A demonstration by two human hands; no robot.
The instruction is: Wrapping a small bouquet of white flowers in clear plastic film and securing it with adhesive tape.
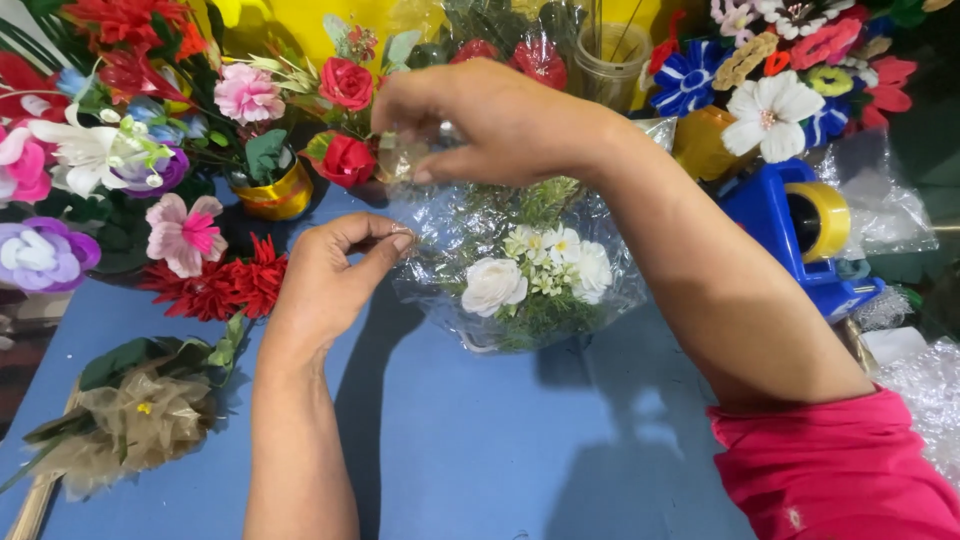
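Hands [420, 190] above blue table [480, 440]

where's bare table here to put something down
Bare blue table lies near the front edge, between the forearms and below the wrapped white bouquet. It is crowded along the back and left with flowers, and at right by the blue tape dispenser.

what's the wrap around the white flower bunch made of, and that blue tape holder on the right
Wrap: looks like thin clear plastic film, glossy; it crinkles, glints, and the white flowers show through. Tape holder: seems moulded hard plastic, smooth blue with a slight sheen, carrying a yellowish tape roll.
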